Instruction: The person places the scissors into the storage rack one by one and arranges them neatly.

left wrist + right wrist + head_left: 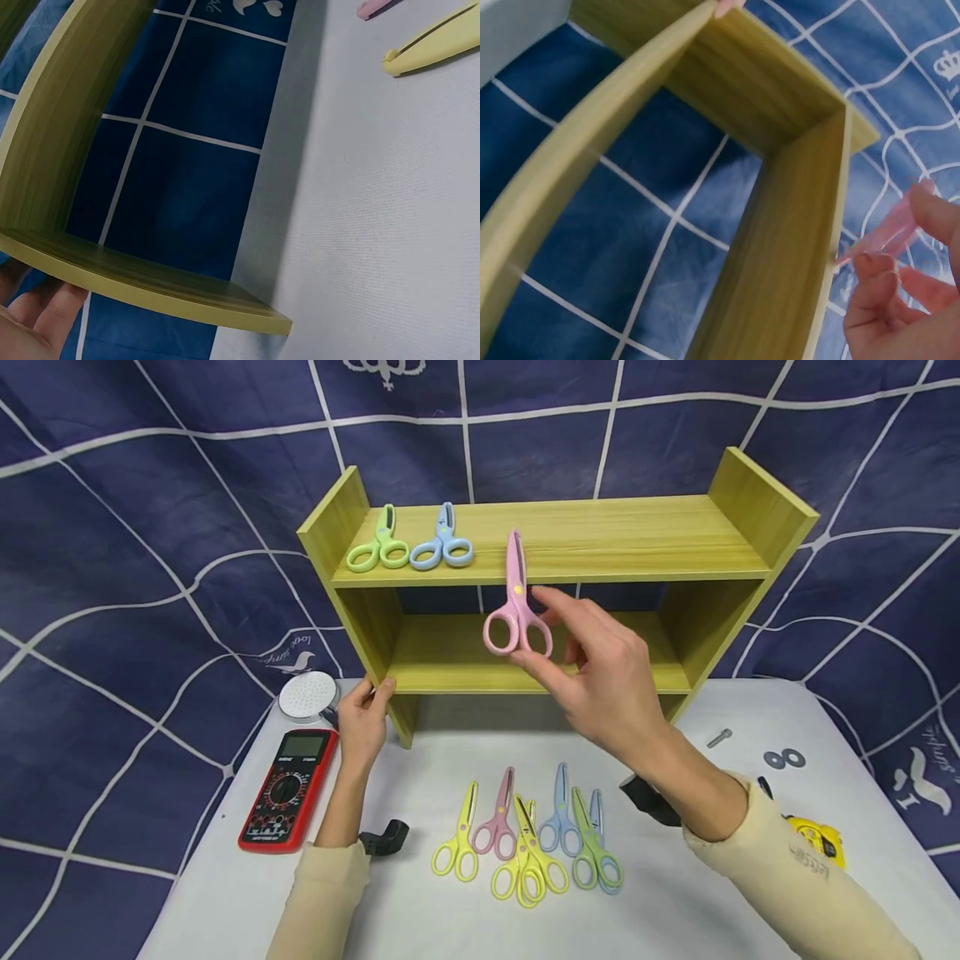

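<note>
I see the right hand (607, 672) pinching pink scissors (516, 597) between thumb and fingers, blades upward, before the wooden shelf (442, 647). The left hand (362, 722), well apart, grips the left side panel (375, 631). Green scissors (385, 535) and blue scissors (444, 531) lie above, at left. More scissors (586, 835) lie on the near table (420, 914).

The left hand (37, 322) touches the wooden shelf (150, 291), yellow scissors (435, 49) on white cloth (360, 225)
</note>
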Demonstrator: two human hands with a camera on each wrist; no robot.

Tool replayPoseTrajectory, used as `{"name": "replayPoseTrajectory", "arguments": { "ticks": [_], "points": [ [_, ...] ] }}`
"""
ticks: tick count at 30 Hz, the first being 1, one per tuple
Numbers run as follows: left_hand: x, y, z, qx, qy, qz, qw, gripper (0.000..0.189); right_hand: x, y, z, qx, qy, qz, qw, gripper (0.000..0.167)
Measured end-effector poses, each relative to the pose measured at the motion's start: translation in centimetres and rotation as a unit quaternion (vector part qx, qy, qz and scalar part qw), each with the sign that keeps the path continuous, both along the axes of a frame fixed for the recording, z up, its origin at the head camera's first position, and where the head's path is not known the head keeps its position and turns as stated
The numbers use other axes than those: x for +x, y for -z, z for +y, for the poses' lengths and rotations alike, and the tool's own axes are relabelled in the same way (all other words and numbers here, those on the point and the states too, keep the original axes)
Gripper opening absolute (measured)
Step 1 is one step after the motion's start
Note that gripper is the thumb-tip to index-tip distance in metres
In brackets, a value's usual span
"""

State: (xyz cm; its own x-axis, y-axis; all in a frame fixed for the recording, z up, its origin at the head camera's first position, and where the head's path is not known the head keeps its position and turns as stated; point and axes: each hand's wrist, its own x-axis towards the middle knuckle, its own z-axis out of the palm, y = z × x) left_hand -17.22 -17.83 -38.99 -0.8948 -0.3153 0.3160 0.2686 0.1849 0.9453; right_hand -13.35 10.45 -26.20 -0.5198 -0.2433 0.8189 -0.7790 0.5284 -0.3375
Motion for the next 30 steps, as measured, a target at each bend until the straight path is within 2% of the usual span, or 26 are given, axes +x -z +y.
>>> {"name": "replayPoseTrajectory", "arguments": {
  "ticks": [6,10,13,20,25,30],
  "points": [
    [-0.2,0.2,0.1,0.007,0.001,0.002,1.0,0.032,-2.6,-1.6,0.0,-0.036,0.027,0.017,0.9988,0.049],
    [-0.2,0.3,0.1,0.009,0.004,0.006,0.9999,0.032,-4.2,-2.4,-0.1,-0.017,0.056,0.001,0.9983,0.049],
    [-0.2,0.4,0.0,0.01,-0.001,0.009,0.9999,0.032,-4.9,-3.0,-0.1,0.014,0.082,-0.02,0.9963,0.051],
    [-0.3,0.4,-0.1,0.003,-0.005,0.012,0.9999,0.032,-5.1,-4.3,-0.6,0.085,0.136,-0.075,0.9842,0.049],
    [-0.3,0.5,0.0,0.008,-0.002,0.013,0.9999,0.032,-5.0,-4.4,-0.8,0.103,0.145,-0.078,0.9809,0.044],
    [-0.3,0.5,-0.1,0.007,-0.002,0.009,0.9999,0.033,-5.0,-4.2,-0.9,0.103,0.138,-0.071,0.9824,0.038]
  ]
}}
